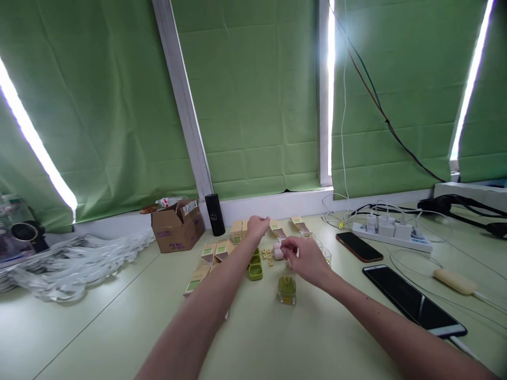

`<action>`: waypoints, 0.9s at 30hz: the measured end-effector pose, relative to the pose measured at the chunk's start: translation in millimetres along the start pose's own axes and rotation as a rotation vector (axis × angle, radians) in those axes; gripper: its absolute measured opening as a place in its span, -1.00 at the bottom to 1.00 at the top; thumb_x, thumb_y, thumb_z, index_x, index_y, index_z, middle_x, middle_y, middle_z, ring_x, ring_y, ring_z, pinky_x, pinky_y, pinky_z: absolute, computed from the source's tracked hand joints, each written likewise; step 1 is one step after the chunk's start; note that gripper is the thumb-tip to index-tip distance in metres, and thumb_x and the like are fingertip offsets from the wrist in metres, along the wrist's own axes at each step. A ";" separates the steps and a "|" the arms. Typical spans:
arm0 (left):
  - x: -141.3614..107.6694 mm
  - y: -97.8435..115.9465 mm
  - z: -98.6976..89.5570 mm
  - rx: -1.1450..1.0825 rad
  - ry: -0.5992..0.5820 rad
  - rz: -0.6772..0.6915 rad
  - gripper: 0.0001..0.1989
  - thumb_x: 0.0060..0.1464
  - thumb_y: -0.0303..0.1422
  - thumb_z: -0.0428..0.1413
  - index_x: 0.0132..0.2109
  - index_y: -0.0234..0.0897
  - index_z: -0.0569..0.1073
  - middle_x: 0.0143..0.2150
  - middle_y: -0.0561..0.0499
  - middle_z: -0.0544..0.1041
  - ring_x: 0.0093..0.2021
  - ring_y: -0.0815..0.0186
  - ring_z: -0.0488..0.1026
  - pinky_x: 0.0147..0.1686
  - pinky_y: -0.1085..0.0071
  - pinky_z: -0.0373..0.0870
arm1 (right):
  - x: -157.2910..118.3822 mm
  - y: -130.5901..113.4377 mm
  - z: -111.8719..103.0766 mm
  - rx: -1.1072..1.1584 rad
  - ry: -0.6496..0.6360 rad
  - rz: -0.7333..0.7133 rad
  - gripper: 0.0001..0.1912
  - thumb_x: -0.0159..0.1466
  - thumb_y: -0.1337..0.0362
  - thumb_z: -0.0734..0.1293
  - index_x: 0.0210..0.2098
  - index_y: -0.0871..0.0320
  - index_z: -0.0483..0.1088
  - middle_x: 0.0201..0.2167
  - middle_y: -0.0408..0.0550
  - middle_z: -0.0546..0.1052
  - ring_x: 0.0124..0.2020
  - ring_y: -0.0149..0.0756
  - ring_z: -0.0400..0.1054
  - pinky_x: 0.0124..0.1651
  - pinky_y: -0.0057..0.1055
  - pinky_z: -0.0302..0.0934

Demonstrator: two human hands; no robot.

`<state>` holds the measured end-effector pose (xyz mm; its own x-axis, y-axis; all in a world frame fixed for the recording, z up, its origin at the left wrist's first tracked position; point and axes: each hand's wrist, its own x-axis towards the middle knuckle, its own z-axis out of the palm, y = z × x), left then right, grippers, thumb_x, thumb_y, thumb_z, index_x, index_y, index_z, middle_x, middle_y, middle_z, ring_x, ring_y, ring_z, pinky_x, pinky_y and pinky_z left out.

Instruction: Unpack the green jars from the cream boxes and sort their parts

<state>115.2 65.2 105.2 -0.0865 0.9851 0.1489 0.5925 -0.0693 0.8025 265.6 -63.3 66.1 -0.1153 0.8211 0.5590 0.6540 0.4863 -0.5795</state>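
My left hand [258, 227] reaches to the back of the table, its fingers closed; what they hold, if anything, is hidden. Below it, partly behind my forearm, lies a green tray with compartments [255, 272]. My right hand [297, 253] has its fingertips pinched beside a pale pink round item [278, 251]; anything between them is too small to make out. A small glass jar with green and yellow contents [287, 290] stands just in front of my right hand. Several small yellowish square pieces [270, 256] lie between the tray and the pink item.
Kraft paper packets [208, 252] surround my left forearm. Behind are a cardboard box [178, 227] and a black cylinder [215, 215]. To the right lie two phones [414, 298], a power strip [392, 236] and loose cables. White straps [79, 266] are piled at left.
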 end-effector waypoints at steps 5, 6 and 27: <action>-66.0 -15.2 -53.4 0.005 -0.049 0.211 -0.80 0.17 -0.24 0.24 -0.15 -0.27 0.59 -0.33 -0.06 0.68 -0.45 0.29 0.50 -0.47 0.43 0.32 | 30.1 21.7 -8.3 -0.293 -0.062 0.056 -0.69 0.35 0.38 0.21 -0.19 0.00 0.58 -0.23 -0.11 0.68 -0.19 -0.20 0.48 -0.06 -0.30 0.19; -83.4 -21.5 -61.8 0.022 -0.074 0.257 -0.82 0.14 -0.23 0.24 -0.20 -0.25 0.60 -0.37 -0.04 0.67 -0.49 0.29 0.48 -0.50 0.42 0.28 | 36.7 24.4 -7.2 -0.338 -0.089 0.057 -0.69 0.35 0.37 0.21 -0.19 0.01 0.60 -0.19 -0.08 0.67 -0.11 -0.16 0.47 -0.01 -0.27 0.16; -161.2 -93.4 -56.9 0.473 0.079 0.922 -0.82 0.24 -0.48 0.03 -0.20 -0.18 0.52 -0.40 -0.04 0.55 -0.38 0.19 0.47 -0.39 0.31 0.26 | 117.1 49.8 96.6 -0.734 -0.443 0.144 -0.62 0.42 0.14 0.37 0.16 0.17 0.40 0.14 0.07 0.48 0.04 -0.13 0.46 0.07 -0.08 0.43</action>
<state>28.2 -96.0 39.1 0.5170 0.5670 0.6413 0.7077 -0.7045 0.0523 212.4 86.0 45.4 -0.1746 0.9748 0.1390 0.9840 0.1780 -0.0126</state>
